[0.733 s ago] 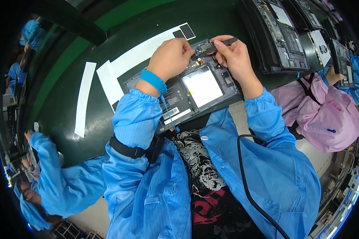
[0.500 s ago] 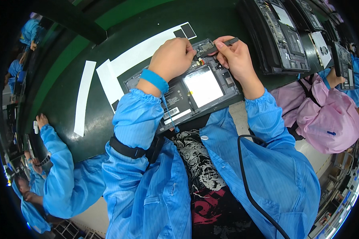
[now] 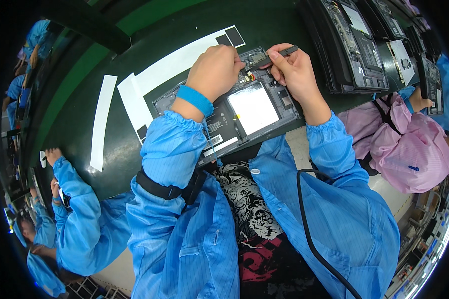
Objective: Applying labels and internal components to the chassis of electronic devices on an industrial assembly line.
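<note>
An opened laptop or tablet body lies tilted on the bench in front of me, its battery, circuit boards and a bright white rectangular panel exposed. My left hand reaches over its far edge with fingertips pinched together at the circuit board; what is between them is hidden. My right hand grips a slim dark tool between thumb and fingers. The tool's lower end reaches the board beside the left fingertips. A small red and yellow cable cluster shows just below them.
White strips and a longer bent white sheet lie on the dark green bench. Several opened devices stand stacked at right. Co-workers in blue and pink sit on either side. A black cable hangs across my coat.
Both my hands stay at nearly the same spot on the board, with only slight shifts. At left, the co-worker's arms have moved and a second hand shows.
</note>
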The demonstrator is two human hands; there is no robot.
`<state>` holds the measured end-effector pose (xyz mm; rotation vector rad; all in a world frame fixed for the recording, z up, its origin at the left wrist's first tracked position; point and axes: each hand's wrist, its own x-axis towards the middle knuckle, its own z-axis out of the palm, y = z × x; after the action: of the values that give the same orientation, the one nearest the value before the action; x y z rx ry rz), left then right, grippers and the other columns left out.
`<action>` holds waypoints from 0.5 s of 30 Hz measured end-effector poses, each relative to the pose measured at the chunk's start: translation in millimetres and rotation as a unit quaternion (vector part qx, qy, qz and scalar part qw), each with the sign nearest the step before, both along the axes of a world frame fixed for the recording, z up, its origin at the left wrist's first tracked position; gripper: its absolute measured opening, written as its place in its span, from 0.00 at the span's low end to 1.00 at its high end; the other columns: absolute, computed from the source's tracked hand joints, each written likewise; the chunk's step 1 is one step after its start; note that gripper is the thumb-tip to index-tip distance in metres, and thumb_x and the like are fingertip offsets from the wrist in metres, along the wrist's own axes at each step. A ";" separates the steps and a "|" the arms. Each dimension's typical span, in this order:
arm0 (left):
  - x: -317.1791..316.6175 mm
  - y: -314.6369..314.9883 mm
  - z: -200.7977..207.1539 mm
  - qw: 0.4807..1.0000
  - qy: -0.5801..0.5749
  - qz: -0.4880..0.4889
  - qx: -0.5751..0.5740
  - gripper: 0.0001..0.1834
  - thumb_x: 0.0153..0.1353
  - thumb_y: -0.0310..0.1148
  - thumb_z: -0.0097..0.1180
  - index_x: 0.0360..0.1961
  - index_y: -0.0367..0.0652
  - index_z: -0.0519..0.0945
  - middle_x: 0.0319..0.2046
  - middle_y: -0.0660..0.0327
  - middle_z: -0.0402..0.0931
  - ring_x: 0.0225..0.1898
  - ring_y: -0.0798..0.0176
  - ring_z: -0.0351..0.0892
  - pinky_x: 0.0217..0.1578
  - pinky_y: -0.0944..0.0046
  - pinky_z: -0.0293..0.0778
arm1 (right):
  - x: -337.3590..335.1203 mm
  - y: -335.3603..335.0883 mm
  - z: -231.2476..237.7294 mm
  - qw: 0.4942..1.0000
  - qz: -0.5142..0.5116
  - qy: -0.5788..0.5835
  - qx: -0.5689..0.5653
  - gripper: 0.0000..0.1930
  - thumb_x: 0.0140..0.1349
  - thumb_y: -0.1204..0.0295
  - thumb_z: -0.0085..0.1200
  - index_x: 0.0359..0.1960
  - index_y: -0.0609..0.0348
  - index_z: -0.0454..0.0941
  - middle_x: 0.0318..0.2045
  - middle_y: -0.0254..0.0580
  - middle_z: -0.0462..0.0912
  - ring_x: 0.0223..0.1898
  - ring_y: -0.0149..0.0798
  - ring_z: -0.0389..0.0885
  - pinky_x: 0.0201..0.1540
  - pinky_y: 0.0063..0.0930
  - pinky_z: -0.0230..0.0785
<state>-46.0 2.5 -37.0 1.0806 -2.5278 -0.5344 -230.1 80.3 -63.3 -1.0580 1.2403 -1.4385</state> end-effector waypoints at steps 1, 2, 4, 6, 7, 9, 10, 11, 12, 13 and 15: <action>0.7 0.3 -0.2 1.000 0.003 0.005 -0.003 0.10 0.55 0.33 0.62 0.27 0.34 0.82 0.24 0.47 0.80 0.28 0.47 0.81 0.32 0.55 0.76 | 0.5 -0.1 0.6 1.000 0.005 -0.001 0.000 0.08 0.67 0.73 0.52 0.39 0.68 0.75 0.22 0.42 0.81 0.16 0.22 0.69 0.17 0.15 0.57; -0.9 -0.2 0.2 1.000 0.003 0.002 -0.003 0.10 0.55 0.33 0.62 0.27 0.34 0.82 0.24 0.47 0.80 0.28 0.47 0.81 0.32 0.55 0.76 | -0.2 0.3 0.9 1.000 0.002 -0.001 0.001 0.08 0.67 0.73 0.52 0.39 0.68 0.75 0.22 0.42 0.81 0.16 0.22 0.69 0.17 0.15 0.57; -4.0 -1.3 2.1 1.000 -0.015 0.011 0.019 0.10 0.54 0.33 0.62 0.28 0.35 0.82 0.23 0.48 0.80 0.28 0.48 0.81 0.32 0.56 0.75 | -1.0 0.7 1.0 1.000 -0.004 0.009 0.008 0.08 0.67 0.73 0.52 0.39 0.69 0.75 0.23 0.42 0.81 0.16 0.22 0.69 0.17 0.15 0.57; -4.2 -1.5 2.6 0.999 -0.012 0.020 0.028 0.11 0.54 0.34 0.63 0.28 0.35 0.82 0.23 0.48 0.80 0.28 0.48 0.81 0.32 0.56 0.75 | 0.3 0.4 1.3 1.000 -0.008 0.011 0.005 0.08 0.67 0.73 0.52 0.39 0.69 0.75 0.23 0.42 0.81 0.16 0.22 0.69 0.16 0.15 0.57; -4.4 -1.7 2.6 0.999 -0.009 0.029 0.037 0.11 0.53 0.34 0.63 0.28 0.35 0.83 0.23 0.49 0.80 0.27 0.48 0.81 0.32 0.57 0.75 | 0.6 0.3 1.4 1.000 -0.012 0.014 0.002 0.08 0.67 0.73 0.52 0.39 0.69 0.75 0.23 0.42 0.81 0.16 0.22 0.69 0.16 0.16 0.57; -4.6 -2.4 2.4 0.998 -0.008 0.036 0.043 0.11 0.53 0.34 0.63 0.28 0.35 0.83 0.23 0.49 0.80 0.27 0.49 0.81 0.31 0.57 0.75 | 0.6 -0.1 1.8 1.000 -0.011 0.013 0.004 0.08 0.67 0.73 0.52 0.39 0.69 0.75 0.22 0.42 0.81 0.16 0.22 0.69 0.16 0.16 0.57; -4.7 -2.9 2.3 0.998 -0.008 0.043 0.049 0.11 0.53 0.34 0.63 0.29 0.35 0.83 0.23 0.49 0.80 0.27 0.49 0.81 0.31 0.57 0.75 | 0.4 -0.3 1.8 1.000 -0.009 0.012 0.004 0.08 0.67 0.73 0.52 0.39 0.69 0.75 0.22 0.42 0.81 0.16 0.22 0.69 0.16 0.16 0.57; -4.5 -3.2 2.8 0.998 -0.008 0.043 0.049 0.11 0.53 0.34 0.63 0.29 0.35 0.83 0.23 0.49 0.80 0.27 0.49 0.81 0.31 0.57 0.75 | 0.3 -0.7 1.5 1.000 -0.009 0.012 0.004 0.08 0.67 0.73 0.52 0.39 0.69 0.75 0.22 0.42 0.81 0.16 0.22 0.69 0.16 0.16 0.57; -4.1 -3.6 3.6 0.998 -0.009 0.039 0.054 0.11 0.53 0.34 0.63 0.29 0.35 0.83 0.23 0.49 0.80 0.27 0.49 0.81 0.31 0.57 0.75 | 0.0 -1.3 0.9 1.000 -0.008 0.011 0.005 0.08 0.66 0.73 0.52 0.39 0.69 0.75 0.22 0.43 0.81 0.16 0.22 0.69 0.16 0.16 0.57; -3.7 -4.1 4.4 0.998 -0.011 0.035 0.059 0.11 0.53 0.34 0.63 0.29 0.35 0.83 0.23 0.49 0.80 0.27 0.50 0.81 0.31 0.57 0.75 | 0.1 -1.6 0.8 1.000 -0.006 0.011 0.006 0.08 0.66 0.73 0.52 0.39 0.69 0.75 0.22 0.43 0.81 0.16 0.22 0.69 0.16 0.16 0.57; -3.9 -6.2 4.5 0.997 -0.015 0.031 0.071 0.11 0.53 0.35 0.63 0.29 0.35 0.83 0.23 0.50 0.80 0.27 0.51 0.81 0.31 0.58 0.75 | 0.3 -1.3 0.6 1.000 -0.006 0.002 0.004 0.08 0.66 0.74 0.52 0.39 0.69 0.74 0.22 0.43 0.81 0.16 0.22 0.69 0.16 0.16 0.57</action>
<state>-49.9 -3.7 -32.4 1.2231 -2.5035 -0.6953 -229.9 79.0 -62.6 -1.0504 1.2558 -1.4412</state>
